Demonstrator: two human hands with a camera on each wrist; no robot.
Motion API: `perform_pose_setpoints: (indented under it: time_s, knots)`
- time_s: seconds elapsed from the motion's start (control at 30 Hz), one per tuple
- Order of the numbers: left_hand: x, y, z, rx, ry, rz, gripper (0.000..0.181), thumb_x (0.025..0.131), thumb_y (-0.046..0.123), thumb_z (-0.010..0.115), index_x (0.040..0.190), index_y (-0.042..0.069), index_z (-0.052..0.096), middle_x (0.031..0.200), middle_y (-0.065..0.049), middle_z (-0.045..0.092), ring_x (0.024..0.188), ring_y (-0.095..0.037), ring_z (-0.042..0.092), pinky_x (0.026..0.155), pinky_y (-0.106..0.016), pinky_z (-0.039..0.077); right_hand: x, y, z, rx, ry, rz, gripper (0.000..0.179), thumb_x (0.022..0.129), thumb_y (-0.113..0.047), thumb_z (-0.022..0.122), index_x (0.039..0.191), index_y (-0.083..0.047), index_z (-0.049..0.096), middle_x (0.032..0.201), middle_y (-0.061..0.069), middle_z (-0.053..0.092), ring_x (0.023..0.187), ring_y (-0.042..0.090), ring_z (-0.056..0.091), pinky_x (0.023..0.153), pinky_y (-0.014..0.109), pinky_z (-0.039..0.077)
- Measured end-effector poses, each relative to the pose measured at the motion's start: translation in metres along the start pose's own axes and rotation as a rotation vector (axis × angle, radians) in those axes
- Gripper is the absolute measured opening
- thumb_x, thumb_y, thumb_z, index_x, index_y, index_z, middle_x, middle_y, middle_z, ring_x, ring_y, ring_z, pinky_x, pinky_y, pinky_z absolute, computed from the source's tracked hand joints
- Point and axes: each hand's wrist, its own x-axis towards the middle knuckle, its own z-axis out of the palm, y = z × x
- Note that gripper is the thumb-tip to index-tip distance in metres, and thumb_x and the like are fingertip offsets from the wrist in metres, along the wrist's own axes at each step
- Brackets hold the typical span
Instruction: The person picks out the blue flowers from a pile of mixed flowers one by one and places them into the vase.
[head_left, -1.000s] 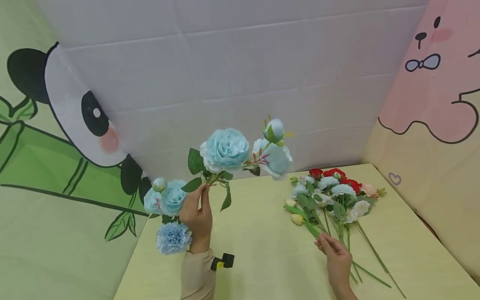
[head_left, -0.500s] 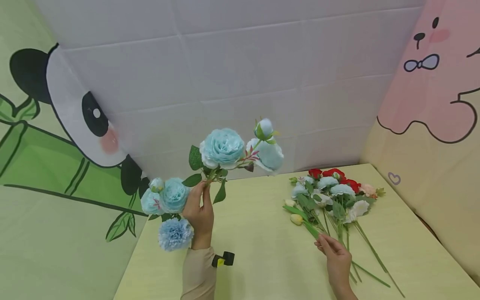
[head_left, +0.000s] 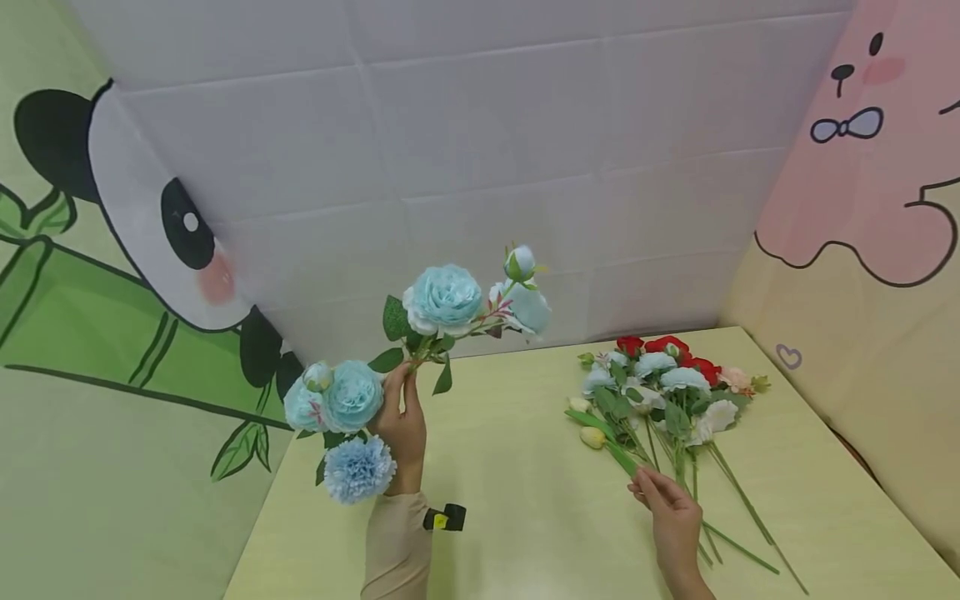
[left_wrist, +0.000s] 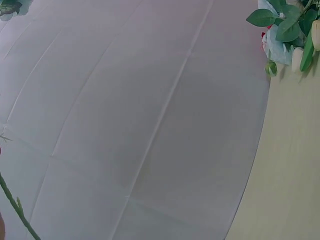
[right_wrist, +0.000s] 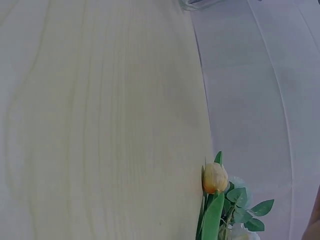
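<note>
My left hand [head_left: 403,427], raised at centre left in the head view, pinches the stem of a light blue peony spray [head_left: 447,297] under its largest bloom. A second bloom and a bud [head_left: 521,263] lean off to the right. Left of that hand are more light blue peonies [head_left: 352,395] and a blue carnation [head_left: 360,469] overlapping the wrist; their stems are hidden. In the left wrist view a green stem [left_wrist: 20,212] crosses the lower left corner. My right hand [head_left: 672,518] pinches the green lower part of a yellow tulip [head_left: 592,437], beside the flower pile.
Several red [head_left: 703,370], white [head_left: 714,421] and light blue flowers [head_left: 684,379] lie bunched on the pale wooden table [head_left: 517,467] at right, stems toward me. A white cloth wall [head_left: 480,133] stands behind. Printed cloths with a panda [head_left: 135,217] and a pink bear [head_left: 862,192] flank the table.
The peony spray has swung left, its outer bloom and bud moving most. My left hand has shifted slightly right, and the carnation has drifted right and up. My right hand stays still.
</note>
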Motion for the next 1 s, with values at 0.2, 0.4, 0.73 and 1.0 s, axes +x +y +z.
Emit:
perform_pose_setpoints:
  time_s: [0.2, 0.4, 0.73, 1.0]
  knots:
    - [-0.007, -0.001, -0.006, 0.126, -0.048, -0.120, 0.016, 0.079, -0.010, 0.063, 0.093, -0.004, 0.068, 0.080, -0.020, 0.066, 0.072, -0.029, 0.060, 0.061, -0.022, 0.043, 0.001, 0.005, -0.002, -0.003, 0.009, 0.015, 0.033, 0.082, -0.014, 0.068, 0.106, 0.008, 0.063, 0.091, 0.018, 0.069, 0.072, 0.016, 0.069, 0.066, 0.027, 0.055]
    - [-0.009, -0.001, -0.011, 0.176, -0.141, -0.204, 0.014, 0.085, -0.003, 0.059, 0.097, -0.005, 0.066, 0.090, -0.020, 0.066, 0.086, -0.032, 0.062, 0.072, -0.026, 0.047, -0.001, 0.005, -0.002, -0.003, 0.004, 0.004, 0.034, 0.083, -0.013, 0.067, 0.107, 0.011, 0.061, 0.083, 0.005, 0.072, 0.071, 0.015, 0.068, 0.065, 0.026, 0.055]
    - [-0.015, -0.005, -0.018, 0.181, -0.188, -0.316, 0.019, 0.089, 0.007, 0.058, 0.104, -0.001, 0.067, 0.097, -0.019, 0.067, 0.095, -0.032, 0.061, 0.080, -0.035, 0.048, -0.002, 0.004, -0.003, 0.006, 0.011, -0.003, 0.030, 0.082, -0.010, 0.067, 0.104, 0.011, 0.062, 0.083, 0.008, 0.072, 0.070, 0.016, 0.069, 0.064, 0.025, 0.055]
    - [-0.023, -0.009, -0.019, 0.149, -0.175, -0.519, 0.020, 0.089, 0.007, 0.058, 0.104, -0.003, 0.066, 0.108, -0.019, 0.065, 0.107, -0.033, 0.056, 0.092, -0.036, 0.044, -0.003, 0.004, -0.003, -0.002, 0.024, 0.021, 0.032, 0.081, -0.012, 0.069, 0.104, 0.009, 0.063, 0.082, 0.006, 0.072, 0.071, 0.016, 0.069, 0.064, 0.025, 0.055]
